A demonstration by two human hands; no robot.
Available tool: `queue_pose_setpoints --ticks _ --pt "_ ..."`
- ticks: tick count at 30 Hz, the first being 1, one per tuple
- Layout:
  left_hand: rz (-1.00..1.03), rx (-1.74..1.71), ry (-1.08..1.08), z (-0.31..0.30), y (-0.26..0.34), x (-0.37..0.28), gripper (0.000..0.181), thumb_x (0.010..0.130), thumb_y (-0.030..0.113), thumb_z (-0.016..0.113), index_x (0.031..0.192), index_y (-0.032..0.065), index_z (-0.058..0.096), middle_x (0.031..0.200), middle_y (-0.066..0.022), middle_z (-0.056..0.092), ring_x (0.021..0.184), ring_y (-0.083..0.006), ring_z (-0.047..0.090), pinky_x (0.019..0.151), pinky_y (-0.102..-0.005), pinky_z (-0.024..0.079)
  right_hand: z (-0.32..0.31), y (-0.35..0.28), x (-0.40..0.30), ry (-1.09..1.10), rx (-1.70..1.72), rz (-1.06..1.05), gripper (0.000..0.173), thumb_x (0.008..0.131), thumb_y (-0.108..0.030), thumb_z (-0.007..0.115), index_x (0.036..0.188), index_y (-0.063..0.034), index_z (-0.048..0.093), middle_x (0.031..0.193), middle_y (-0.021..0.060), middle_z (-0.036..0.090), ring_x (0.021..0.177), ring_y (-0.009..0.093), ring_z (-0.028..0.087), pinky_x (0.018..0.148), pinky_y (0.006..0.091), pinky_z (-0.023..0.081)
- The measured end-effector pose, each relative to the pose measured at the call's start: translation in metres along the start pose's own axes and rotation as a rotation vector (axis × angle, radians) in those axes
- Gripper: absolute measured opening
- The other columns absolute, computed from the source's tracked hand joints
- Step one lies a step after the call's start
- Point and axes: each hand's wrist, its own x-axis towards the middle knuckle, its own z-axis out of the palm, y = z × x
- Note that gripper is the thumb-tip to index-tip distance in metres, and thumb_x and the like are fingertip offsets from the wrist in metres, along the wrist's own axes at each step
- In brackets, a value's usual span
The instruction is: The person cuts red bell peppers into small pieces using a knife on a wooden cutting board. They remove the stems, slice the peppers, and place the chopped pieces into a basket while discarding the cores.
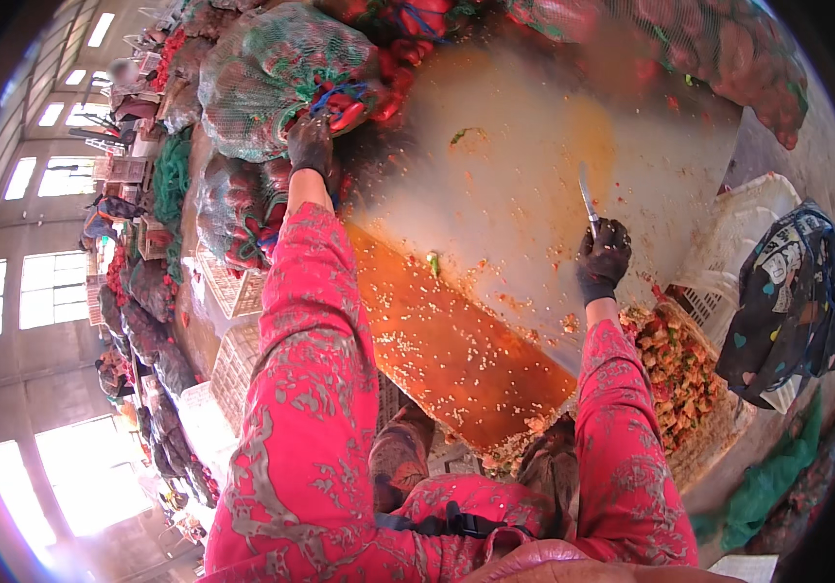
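My left hand (311, 144), in a dark glove, grips the gathered mouth of a green mesh sack (272, 80) filled with red peppers. A blue tie (341, 95) is looped around the sack's neck, and red peppers (348, 115) show at the opening beside my fingers. My right hand (603, 255), gloved too, holds a small knife with a curved blade (585, 191) pointing away from me. Beneath the knife lies a wet metal tabletop (505, 197) strewn with pale seeds. Nearer my body is an orange-brown board (454, 350) dotted with seeds.
Pepper cores and scraps fill a crate (680, 379) at right, near a white plastic crate (742, 211) and a dark patterned bag (782, 299). More mesh sacks (716, 58) line the far side. Crates (235, 364) stand at left; people (108, 218) are in the background.
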Motion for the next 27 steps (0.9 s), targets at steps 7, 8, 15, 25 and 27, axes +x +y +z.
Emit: queue_pose_setpoints --ticks 7,8,15,25,27 --pt "0.155 0.107 0.087 0.014 -0.002 0.001 0.03 0.086 0.034 0.051 0.095 0.0064 0.06 0.083 -0.0087 0.063 0.073 -0.0222 0.059 0.063 -0.0387 0.047 0.002 0.006 -0.004 -0.019 -0.053 -0.007 0.034 0.074 -0.02 0.061 0.104 -0.0075 0.051 0.108 0.0144 0.053 0.099 0.032 0.051 0.081 0.0445 0.042" --pt "0.19 0.125 0.107 0.017 -0.009 0.003 0.03 0.086 0.033 0.051 0.096 0.0065 0.061 0.083 -0.0088 0.063 0.073 -0.0223 0.059 0.063 -0.0388 0.047 0.002 0.004 -0.005 -0.025 -0.048 -0.036 0.033 0.075 -0.02 0.061 0.104 -0.0069 0.053 0.107 0.0155 0.054 0.1 0.032 0.052 0.081 0.0447 0.042" --pt "-0.15 -0.39 -0.134 0.028 -0.005 0.027 0.028 0.083 0.037 0.054 0.094 0.0125 0.062 0.074 -0.0074 0.06 0.067 -0.0231 0.058 0.059 -0.0394 0.047 0.013 0.017 -0.014 -0.067 -0.087 0.005 0.042 0.075 -0.024 0.059 0.112 -0.0068 0.051 0.117 0.0156 0.051 0.109 0.031 0.047 0.09 0.046 0.037" --pt "-0.529 -0.933 -0.403 -0.007 0.009 0.012 0.022 0.085 0.035 0.051 0.087 0.0155 0.06 0.072 -0.001 0.061 0.05 -0.015 0.052 0.046 -0.0314 0.045 0.007 0.009 -0.009 -0.002 -0.006 0.002 0.037 0.073 -0.021 0.061 0.107 -0.0086 0.053 0.111 0.0151 0.053 0.102 0.031 0.051 0.083 0.0449 0.04" --pt "-0.436 -0.752 -0.383 -0.003 -0.002 0.016 0.021 0.085 0.034 0.05 0.089 0.0159 0.061 0.075 -0.0009 0.062 0.057 -0.0156 0.053 0.051 -0.0327 0.045 0.014 0.012 -0.012 -0.085 -0.034 0.051 0.04 0.075 -0.025 0.061 0.111 -0.008 0.052 0.112 0.0145 0.053 0.105 0.031 0.049 0.086 0.0453 0.039"
